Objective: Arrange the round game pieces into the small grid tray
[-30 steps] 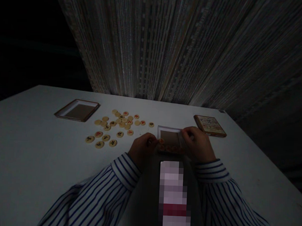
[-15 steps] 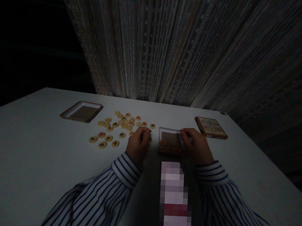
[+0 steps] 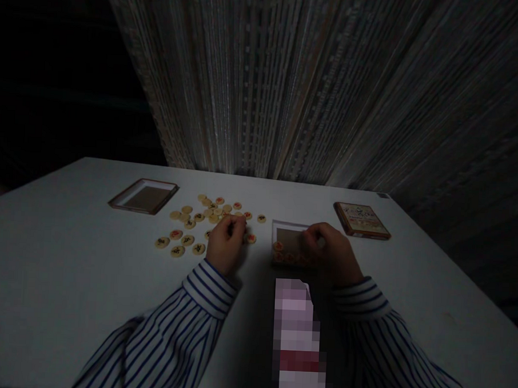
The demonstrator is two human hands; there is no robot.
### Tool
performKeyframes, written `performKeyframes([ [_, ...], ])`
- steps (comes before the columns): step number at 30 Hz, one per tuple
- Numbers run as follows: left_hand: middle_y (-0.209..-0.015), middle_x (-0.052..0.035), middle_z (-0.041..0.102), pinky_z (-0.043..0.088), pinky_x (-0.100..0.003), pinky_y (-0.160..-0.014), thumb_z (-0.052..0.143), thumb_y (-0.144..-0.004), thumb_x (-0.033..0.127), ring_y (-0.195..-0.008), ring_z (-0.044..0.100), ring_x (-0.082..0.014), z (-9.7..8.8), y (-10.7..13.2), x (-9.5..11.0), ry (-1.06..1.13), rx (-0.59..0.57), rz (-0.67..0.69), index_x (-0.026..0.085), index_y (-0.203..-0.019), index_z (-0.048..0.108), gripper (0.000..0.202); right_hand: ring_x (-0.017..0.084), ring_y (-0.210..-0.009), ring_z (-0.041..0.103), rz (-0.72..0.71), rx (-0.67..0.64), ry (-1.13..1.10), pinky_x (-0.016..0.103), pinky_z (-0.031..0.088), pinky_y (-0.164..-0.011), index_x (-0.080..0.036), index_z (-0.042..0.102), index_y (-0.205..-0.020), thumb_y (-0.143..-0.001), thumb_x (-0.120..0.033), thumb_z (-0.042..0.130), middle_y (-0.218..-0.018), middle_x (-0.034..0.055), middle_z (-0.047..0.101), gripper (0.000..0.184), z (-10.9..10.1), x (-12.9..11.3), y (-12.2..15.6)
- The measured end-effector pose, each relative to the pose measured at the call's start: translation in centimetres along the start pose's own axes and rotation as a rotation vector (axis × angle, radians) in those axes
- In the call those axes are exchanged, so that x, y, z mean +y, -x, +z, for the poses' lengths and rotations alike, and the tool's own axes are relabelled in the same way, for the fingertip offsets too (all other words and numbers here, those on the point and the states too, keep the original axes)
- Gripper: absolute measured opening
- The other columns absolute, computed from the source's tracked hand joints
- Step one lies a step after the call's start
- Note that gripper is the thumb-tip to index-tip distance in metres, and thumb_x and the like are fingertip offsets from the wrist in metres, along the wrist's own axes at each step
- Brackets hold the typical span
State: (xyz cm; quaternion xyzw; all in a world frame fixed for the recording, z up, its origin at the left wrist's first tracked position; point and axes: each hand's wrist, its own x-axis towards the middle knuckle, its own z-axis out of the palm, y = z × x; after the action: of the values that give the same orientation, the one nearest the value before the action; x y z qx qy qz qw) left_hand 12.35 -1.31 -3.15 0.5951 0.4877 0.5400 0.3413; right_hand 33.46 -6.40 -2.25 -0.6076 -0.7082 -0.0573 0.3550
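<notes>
My left hand [image 3: 225, 245] is closed, its fingers curled at the right edge of a spread of Chinese chess pieces [image 3: 187, 240]. What it holds, if anything, is hidden. Just right of its fingers lies a red-marked chess piece [image 3: 251, 239]. My right hand [image 3: 336, 251] is above the right side of an open box half [image 3: 290, 224], thumb and fingers bent together; whatever is between them is too dark to make out. Several red-marked pieces [image 3: 278, 247] lie inside that box half, along its left and near sides.
A second open box half [image 3: 144, 196] lies at the far left of the white table [image 3: 109, 279]. At the right is a closed box with a printed lid [image 3: 361, 220]. Behind the table hangs a string curtain [image 3: 263, 91]. A blurred-out area [image 3: 299, 339] covers the near middle.
My left hand has moved left, towards the loose pieces, and a red-marked piece shows beside it. My right hand has shifted slightly left over the open box half.
</notes>
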Motion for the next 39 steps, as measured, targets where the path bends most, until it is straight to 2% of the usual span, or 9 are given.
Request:
performKeyframes([
  [6, -0.056, 0.0041, 0.051, 0.039, -0.019, -0.047, 0.054, -0.072, 0.027, -0.048, 0.046, -0.0085, 0.2, 0.2, -0.1, 0.078, -0.033, -0.048, 0.016, -0.070, 0.054, 0.011, 0.015, -0.061, 0.052, -0.023, 0.009, 0.008, 0.028, 0.038, -0.058, -0.019, 0.051, -0.070, -0.080, -0.023, 0.046, -0.065, 0.0025, 0.056, 0.012, 0.0, -0.1, 0.0],
  [17, -0.052, 0.0067, 0.044, 0.038, -0.019, -0.046, 0.057, -0.067, 0.028, -0.046, 0.043, -0.0073, 0.4, 0.2, -0.3, 0.110, -0.047, -0.101, 0.015, -0.074, 0.055, 0.015, 0.015, -0.063, 0.053, -0.014, 0.003, -0.006, 0.028, 0.039, -0.058, -0.019, 0.051, -0.071, -0.081, -0.022, 0.045, -0.066, 0.0029, 0.057, 0.012, -0.1, -0.3, 0.1],
  [26, -0.051, 0.0070, 0.046, 0.038, -0.020, -0.047, 0.057, -0.067, 0.026, -0.045, 0.044, -0.0077, 0.5, 0.3, -0.4, 0.100, -0.056, -0.106, 0.016, -0.073, 0.055, 0.013, 0.016, -0.064, 0.053, -0.009, -0.028, 0.002, 0.028, 0.040, -0.059, -0.018, 0.053, -0.073, -0.081, -0.023, 0.045, -0.067, 0.0032, 0.058, 0.012, -0.1, -0.2, 0.2],
  [32, -0.053, 0.0062, 0.050, 0.039, -0.020, -0.049, 0.056, -0.067, 0.027, -0.047, 0.048, -0.0082, 0.5, 0.4, -0.3, 0.095, -0.065, -0.100, 0.016, -0.074, 0.055, 0.013, 0.018, -0.071, 0.058, -0.023, -0.009, -0.018, 0.033, 0.045, -0.066, -0.017, 0.057, -0.082, -0.080, -0.022, 0.044, -0.077, 0.0068, 0.063, 0.014, 0.2, 0.1, 0.3],
  [39, -0.053, 0.0047, 0.052, 0.038, -0.021, -0.048, 0.057, -0.067, 0.029, -0.048, 0.047, -0.0092, 0.7, 0.6, -1.2, 0.020, -0.174, -0.058, 0.017, -0.070, 0.057, 0.013, 0.021, -0.077, 0.061, -0.032, 0.005, -0.019, 0.036, 0.047, -0.068, -0.018, 0.058, -0.086, -0.080, -0.020, 0.042, -0.083, 0.0087, 0.066, 0.017, 0.2, 0.0, 0.3],
])
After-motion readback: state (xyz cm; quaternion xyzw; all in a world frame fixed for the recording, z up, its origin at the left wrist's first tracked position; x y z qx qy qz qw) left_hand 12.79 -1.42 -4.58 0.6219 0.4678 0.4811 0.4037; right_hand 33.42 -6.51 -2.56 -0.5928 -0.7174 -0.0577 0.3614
